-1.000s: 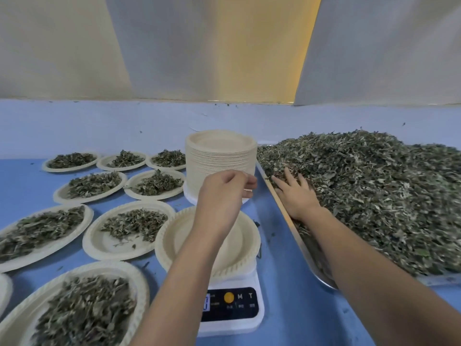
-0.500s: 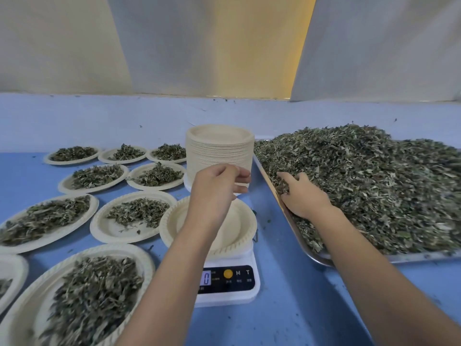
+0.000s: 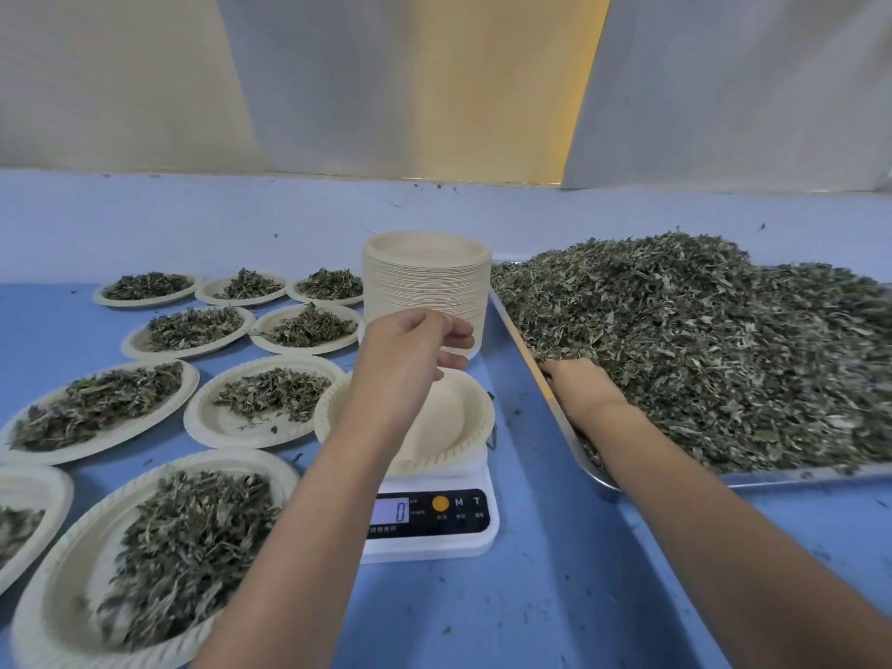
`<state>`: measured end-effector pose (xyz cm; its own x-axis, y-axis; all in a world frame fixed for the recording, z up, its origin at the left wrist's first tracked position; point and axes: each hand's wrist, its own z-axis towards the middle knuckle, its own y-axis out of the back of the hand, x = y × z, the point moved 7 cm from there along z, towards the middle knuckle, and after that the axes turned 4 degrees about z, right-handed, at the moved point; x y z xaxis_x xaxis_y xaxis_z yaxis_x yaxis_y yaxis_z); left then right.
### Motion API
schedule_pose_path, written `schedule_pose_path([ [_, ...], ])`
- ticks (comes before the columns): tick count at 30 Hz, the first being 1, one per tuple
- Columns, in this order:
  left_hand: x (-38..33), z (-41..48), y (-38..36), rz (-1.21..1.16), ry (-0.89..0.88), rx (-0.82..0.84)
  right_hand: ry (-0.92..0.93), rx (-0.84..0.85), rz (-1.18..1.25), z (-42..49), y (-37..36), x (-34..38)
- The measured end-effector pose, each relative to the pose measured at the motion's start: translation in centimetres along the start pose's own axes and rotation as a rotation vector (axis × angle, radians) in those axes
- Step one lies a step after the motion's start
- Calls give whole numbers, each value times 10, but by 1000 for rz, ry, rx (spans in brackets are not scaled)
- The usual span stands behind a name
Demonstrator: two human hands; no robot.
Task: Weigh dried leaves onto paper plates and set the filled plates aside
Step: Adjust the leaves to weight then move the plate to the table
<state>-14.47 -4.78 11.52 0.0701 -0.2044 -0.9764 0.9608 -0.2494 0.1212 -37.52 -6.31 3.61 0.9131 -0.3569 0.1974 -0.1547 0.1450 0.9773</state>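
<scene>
An empty paper plate (image 3: 470, 429) sits on the white digital scale (image 3: 434, 540), whose display reads 0. My left hand (image 3: 410, 352) hovers above that plate, in front of the tall stack of paper plates (image 3: 427, 275), with fingers loosely curled and nothing in them. To the right, a metal tray (image 3: 796, 475) holds a big heap of dried leaves (image 3: 714, 340). My right hand (image 3: 581, 391) is dug into the near left edge of the heap. Its fingers curl into the leaves and are buried from sight.
Several filled plates cover the blue table on the left, among them a near one (image 3: 62, 586), a middle one (image 3: 212, 427) and a far one (image 3: 145, 299). Leaf crumbs lie scattered near the front of the blue table (image 3: 555, 596). A pale wall stands behind.
My right hand went from lying spread on the leaves to digging in with its fingers buried. My left hand stayed above the plate. The camera view shifted slightly.
</scene>
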Motion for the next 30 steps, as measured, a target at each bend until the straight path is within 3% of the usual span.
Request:
schedule_pose_path([
  [9, 6, 1, 3, -4, 23, -9, -84, -171, 116, -3, 12, -10],
  [17, 8, 4, 2, -9, 32, -8, -238, -415, 718, -7, 28, -44],
  [24, 10, 4, 1, -1, 33, -7, -335, -444, 1099, -13, 26, -47],
  [30, 12, 6, 5, -21, 47, -14, -344, -464, 1109, -14, 28, -45],
])
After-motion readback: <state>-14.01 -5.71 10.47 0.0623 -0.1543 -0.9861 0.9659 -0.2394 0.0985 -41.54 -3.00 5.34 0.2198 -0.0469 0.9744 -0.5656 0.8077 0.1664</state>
